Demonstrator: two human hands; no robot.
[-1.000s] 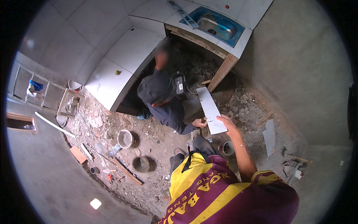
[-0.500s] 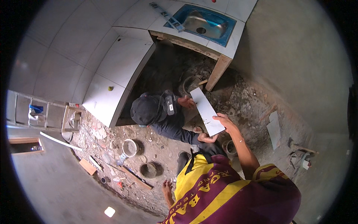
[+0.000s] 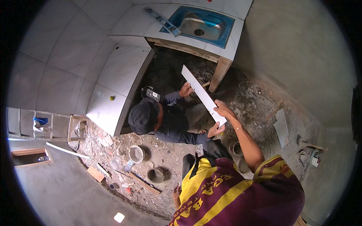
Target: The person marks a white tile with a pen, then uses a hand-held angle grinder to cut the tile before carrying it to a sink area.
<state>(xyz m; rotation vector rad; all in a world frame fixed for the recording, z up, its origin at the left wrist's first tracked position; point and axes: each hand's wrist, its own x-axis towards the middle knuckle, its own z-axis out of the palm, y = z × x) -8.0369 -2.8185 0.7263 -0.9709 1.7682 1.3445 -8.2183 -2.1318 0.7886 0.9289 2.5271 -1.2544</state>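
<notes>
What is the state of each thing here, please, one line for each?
Tile strip: lifted, tilted, held at both ends.
Right hand: gripping the strip's near end.
Left hand: low by the shirt, empty as far as visible.
Co-worker's hands: on the strip.
Sink: set in counter, empty.
Bucket: upright, open.

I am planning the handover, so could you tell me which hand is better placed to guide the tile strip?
Probably the right hand: it grips the tile strip near its lower end. The left hand hangs low by the hip, well away from the strip.
</notes>
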